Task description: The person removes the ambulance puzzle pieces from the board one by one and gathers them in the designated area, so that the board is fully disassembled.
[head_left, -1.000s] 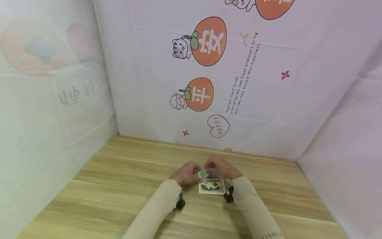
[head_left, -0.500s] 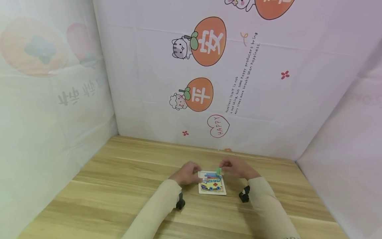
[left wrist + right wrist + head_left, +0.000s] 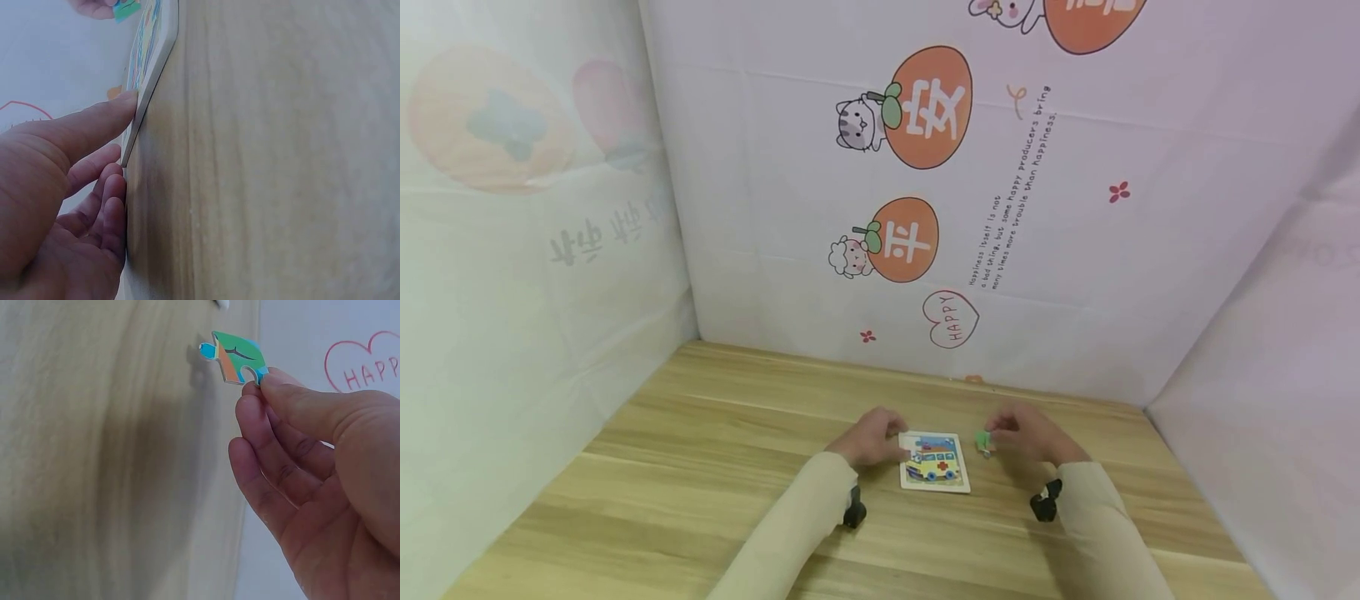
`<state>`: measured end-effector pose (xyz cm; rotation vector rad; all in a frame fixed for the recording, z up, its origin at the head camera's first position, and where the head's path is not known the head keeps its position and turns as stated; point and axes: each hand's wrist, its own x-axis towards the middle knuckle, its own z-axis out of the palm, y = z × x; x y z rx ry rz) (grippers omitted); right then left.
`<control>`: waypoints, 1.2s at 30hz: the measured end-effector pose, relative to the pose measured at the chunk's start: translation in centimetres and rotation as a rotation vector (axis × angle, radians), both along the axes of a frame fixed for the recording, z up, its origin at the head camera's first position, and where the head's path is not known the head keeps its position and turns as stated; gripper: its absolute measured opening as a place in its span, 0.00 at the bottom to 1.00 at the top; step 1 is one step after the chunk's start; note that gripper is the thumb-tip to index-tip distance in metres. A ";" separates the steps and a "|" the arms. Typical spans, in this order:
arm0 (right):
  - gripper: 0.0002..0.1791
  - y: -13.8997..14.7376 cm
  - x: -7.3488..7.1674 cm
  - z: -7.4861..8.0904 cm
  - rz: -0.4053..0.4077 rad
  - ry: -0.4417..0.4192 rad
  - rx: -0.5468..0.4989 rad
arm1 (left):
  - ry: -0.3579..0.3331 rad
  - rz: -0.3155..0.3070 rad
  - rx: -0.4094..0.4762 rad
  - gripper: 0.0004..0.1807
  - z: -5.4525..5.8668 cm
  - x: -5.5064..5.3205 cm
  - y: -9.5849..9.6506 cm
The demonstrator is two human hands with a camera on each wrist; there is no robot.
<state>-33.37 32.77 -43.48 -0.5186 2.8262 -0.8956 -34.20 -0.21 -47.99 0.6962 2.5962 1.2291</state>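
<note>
A small square jigsaw puzzle [image 3: 936, 489] with a pale rim lies flat on the table, showing a yellow ambulance. A pale patch shows at the picture's upper left. My left hand [image 3: 872, 437] holds the puzzle by its left side; in the left wrist view the thumb [image 3: 119, 112] lies on the edge and the fingers curl by the corner. To the puzzle's right, my right hand [image 3: 1028, 433] pinches a puzzle piece [image 3: 236, 355] between thumb and forefinger. The piece is mostly green with orange and blue, with a round tab sticking out.
The wood-grain table [image 3: 737, 467] meets a white printed cloth wall [image 3: 775, 250] behind the hands. More cloth hangs at the left [image 3: 550, 333] and right [image 3: 1262, 392] sides. A black wrist camera strap [image 3: 1045, 502] sits on the right wrist.
My right hand has moved right, carrying the green puzzle piece from over the puzzle's upper left to beyond its right edge. The left hand and the puzzle have stayed put.
</note>
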 end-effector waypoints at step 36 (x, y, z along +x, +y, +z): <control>0.02 -1.3 -0.2 0.4 0.040 0.034 0.139 | -0.030 0.019 -0.014 0.27 0.6 0.4 0.0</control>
